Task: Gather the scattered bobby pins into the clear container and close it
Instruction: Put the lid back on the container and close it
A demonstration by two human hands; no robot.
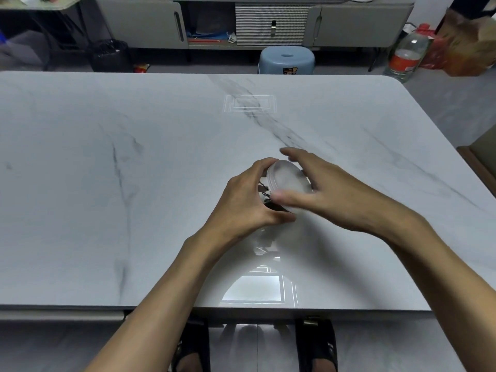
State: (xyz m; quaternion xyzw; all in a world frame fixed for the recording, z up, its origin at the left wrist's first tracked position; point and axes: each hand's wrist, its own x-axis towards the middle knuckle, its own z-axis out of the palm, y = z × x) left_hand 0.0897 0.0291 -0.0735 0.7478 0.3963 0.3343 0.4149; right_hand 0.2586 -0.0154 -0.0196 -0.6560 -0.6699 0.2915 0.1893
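— Clear plastic is showing between the two hands. The left hand (241,200) is wrapping its fingers and thumb round the clear container (261,196), holding it tipped on its side with its mouth toward the right hand (330,194).
— And what is that one doing?
— It is curving over the frosted lid (288,178), its thumb pressing the lid's near edge and its fingers reaching across the far edge. The lid is sitting on the container's mouth; I cannot tell whether it is fully seated.
— Are the bobby pins (271,205) showing?
— Dark ones are lying inside, just behind the lid, showing through the wall in the gap between the left thumb and fingers.
— What is hidden?
— The left palm is covering most of the container's body, and the right fingers are blurring. I cannot tell whether the container is touching the table (134,157) or hanging just above it.
— Room around the grip?
— Marbled top is stretching wide on both sides and beyond the hands. The near edge is running below the forearms. The far edge is lying well beyond, with a blue stool (285,60) behind it.
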